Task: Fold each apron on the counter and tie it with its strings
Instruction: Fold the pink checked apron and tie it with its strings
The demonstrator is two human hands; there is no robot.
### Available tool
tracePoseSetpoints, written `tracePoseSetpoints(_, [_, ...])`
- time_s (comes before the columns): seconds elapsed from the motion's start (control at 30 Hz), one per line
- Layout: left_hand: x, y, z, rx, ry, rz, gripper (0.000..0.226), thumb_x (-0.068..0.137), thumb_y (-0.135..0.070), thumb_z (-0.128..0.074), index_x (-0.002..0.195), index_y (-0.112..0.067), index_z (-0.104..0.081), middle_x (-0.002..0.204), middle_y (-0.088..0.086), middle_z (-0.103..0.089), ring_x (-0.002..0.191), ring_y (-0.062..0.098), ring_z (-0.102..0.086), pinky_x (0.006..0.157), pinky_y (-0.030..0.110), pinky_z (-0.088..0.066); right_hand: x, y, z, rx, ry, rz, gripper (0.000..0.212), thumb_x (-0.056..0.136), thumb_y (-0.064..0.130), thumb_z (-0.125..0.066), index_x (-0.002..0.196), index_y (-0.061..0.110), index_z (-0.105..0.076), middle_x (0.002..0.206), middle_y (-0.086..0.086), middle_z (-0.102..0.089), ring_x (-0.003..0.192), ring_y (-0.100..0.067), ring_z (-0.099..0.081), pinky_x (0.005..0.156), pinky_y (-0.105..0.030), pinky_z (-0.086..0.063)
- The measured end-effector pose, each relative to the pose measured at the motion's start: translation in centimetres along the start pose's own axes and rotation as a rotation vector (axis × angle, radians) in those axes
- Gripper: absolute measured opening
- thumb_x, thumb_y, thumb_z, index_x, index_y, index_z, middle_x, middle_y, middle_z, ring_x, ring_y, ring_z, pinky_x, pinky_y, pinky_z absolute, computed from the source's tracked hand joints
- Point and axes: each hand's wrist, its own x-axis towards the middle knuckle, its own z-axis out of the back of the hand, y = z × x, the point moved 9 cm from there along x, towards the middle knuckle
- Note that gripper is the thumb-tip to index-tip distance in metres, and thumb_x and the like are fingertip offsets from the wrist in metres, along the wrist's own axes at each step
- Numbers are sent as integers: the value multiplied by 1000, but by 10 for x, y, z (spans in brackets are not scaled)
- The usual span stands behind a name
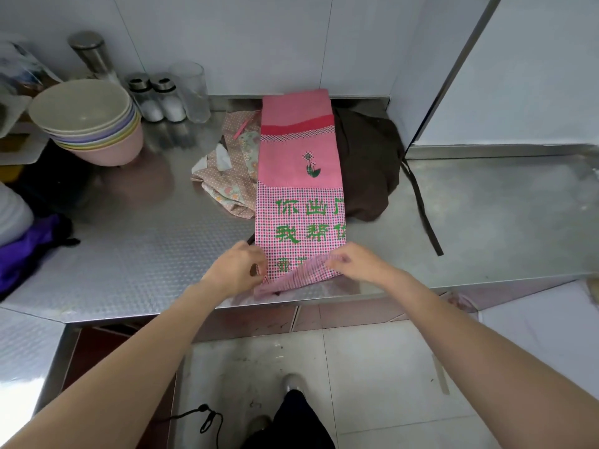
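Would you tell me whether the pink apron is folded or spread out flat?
Folded: the pink apron lies as a narrow lengthwise strip, printed characters cut off at its right edge.

Pink apron [299, 176] lies as a long folded strip, frame centre, on steel counter [146, 241]. Left hand [238, 268] and right hand [353, 262] pinch its near end, corner turned up. Brown apron [369, 170] heaped just right of it.

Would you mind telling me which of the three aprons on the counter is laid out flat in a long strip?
The pink checked apron with green lettering; the brown apron and dotted floral apron lie crumpled beside it.
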Motion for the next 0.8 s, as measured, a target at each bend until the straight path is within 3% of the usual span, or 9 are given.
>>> tracePoseSetpoints(0.07, [1,11,-2,-122,68,80,16,85,-10,-61,101,-5,-63,93,2,-61,89,19,-55,70,22,-39,4,-6,9,100,-26,-62,29,97,27,-49,75,10,-60,80,-6,-59,78,-21,-55,67,-30,-40])
tracePoseSetpoints(0.13, [0,20,-8,-279,165,166,19,89,-13,-59,107,-5,-58,90,2,-58,82,16,-55,62,16,-39,10,-10,10,152,-18,-124,32,99,29,-43,101,4,-63,102,-8,-64,95,-25,-61,76,-31,-43])
tracePoseSetpoints(0.2, [-2,29,-18,-412,245,260,12,90,-13,-58,98,-4,-57,83,3,-58,72,14,-55,63,14,-41,15,-11,3,139,10,-179,38,100,28,-39,110,-2,-59,112,-9,-63,104,-27,-60,82,-31,-44])
tracePoseSetpoints(0.3, [-6,40,-27,-589,269,433,24,92,-16,-56,70,-9,-50,71,1,-62,58,8,-56,57,18,-41,23,-14,-6,122,16,-228,42,101,29,-36,107,-7,-58,110,-18,-63,99,-32,-60,82,-37,-46])
tracePoseSetpoints(0.43, [-12,39,-30,-742,294,536,24,94,-16,-52,71,-11,-51,77,3,-66,45,0,-59,50,17,-35,30,-20,-8,48,5,-300,41,101,33,-34,77,4,-49,80,-12,-53,68,-21,-50,59,-30,-35])
tracePoseSetpoints(0.5, [-13,38,-30,-740,305,567,20,95,-17,-51,76,-12,-55,85,4,-68,47,2,-61,50,17,-33,34,-27,-10,111,4,-349,41,100,37,-34,80,7,-52,87,-10,-59,77,-22,-56,68,-29,-42])
tracePoseSetpoints(0.6, [-12,38,-34,-723,313,607,18,97,-17,-45,84,-10,-55,88,5,-68,46,2,-63,45,17,-29,30,-34,-9,332,-59,-441,48,98,44,-38,106,0,-57,107,-12,-65,97,-29,-63,90,-40,-49])
tracePoseSetpoints(0.7, [-10,40,-35,-697,304,628,19,97,-18,-44,100,-5,-57,91,4,-69,46,2,-64,41,16,-30,16,-33,-10,532,-15,-479,40,91,44,-53,100,5,-59,93,-5,-66,89,-22,-63,76,-32,-52])
tracePoseSetpoints(0.8, [-6,44,-37,-680,287,643,21,97,-20,-44,97,-3,-57,87,5,-72,47,5,-65,37,15,-33,7,-33,-11,564,24,-451,26,91,27,-60,104,5,-61,102,-8,-68,98,-24,-65,71,-28,-52])
